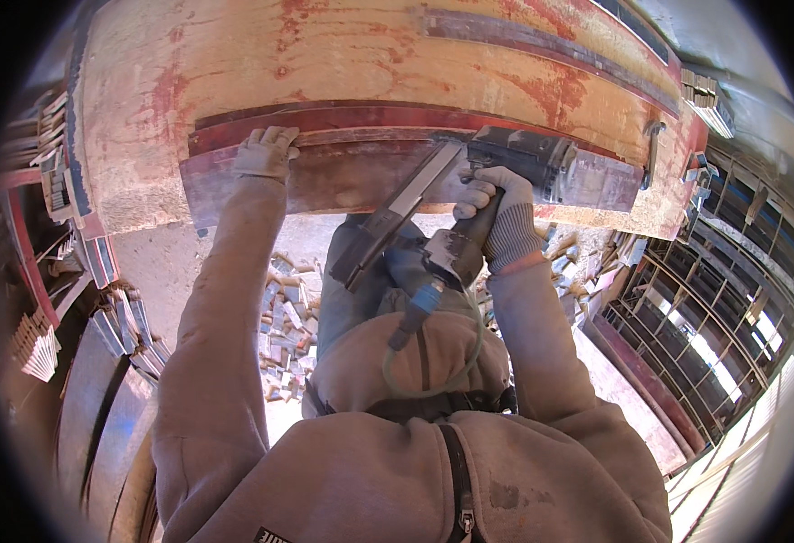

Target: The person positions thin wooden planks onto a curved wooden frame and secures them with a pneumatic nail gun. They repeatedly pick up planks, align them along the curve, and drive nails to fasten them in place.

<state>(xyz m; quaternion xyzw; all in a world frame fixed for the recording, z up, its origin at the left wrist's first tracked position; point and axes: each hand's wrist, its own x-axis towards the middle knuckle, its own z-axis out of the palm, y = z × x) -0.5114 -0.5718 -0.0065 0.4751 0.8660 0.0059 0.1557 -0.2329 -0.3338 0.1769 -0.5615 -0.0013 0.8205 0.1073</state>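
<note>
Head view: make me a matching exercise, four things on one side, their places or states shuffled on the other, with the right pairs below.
Things:
1. Wood offcuts
2. Left hand
3. Long purplish board
4. Right hand

Places or states:
A. Gripping the nail gun
B. Scattered on the floor
C. Lying toward the far side of the tabletop
D. Touching reddish wooden strips

Pairs: 1-B, 2-D, 3-C, 4-A
</note>
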